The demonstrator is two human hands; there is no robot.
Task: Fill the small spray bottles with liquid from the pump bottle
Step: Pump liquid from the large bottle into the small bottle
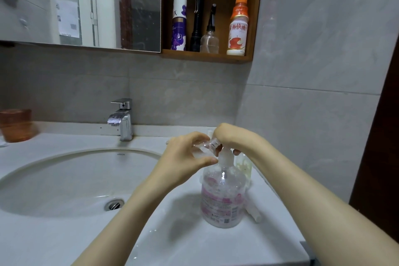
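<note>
The small spray bottle [205,147] is held in the air above the right side of the surface [194,244], pinched between the thumb and curled fingers of the left hand [185,155]. Its long axis lies tilted, nearly level, with the open threaded neck pointing right toward the pump head [225,157]. The right hand [233,138] sits on top of that head, its grip curled down over it, so the spout itself is largely hidden. The pump bottle [222,196] stands upright just right of the basin [64,179]. The next press likely depends on the neck meeting the spout squarely, or the liquid may spill. Another small bottle [245,167] stands just behind the pump bottle, and a white piece [254,214] lies at its right, neither in the way.
</note>
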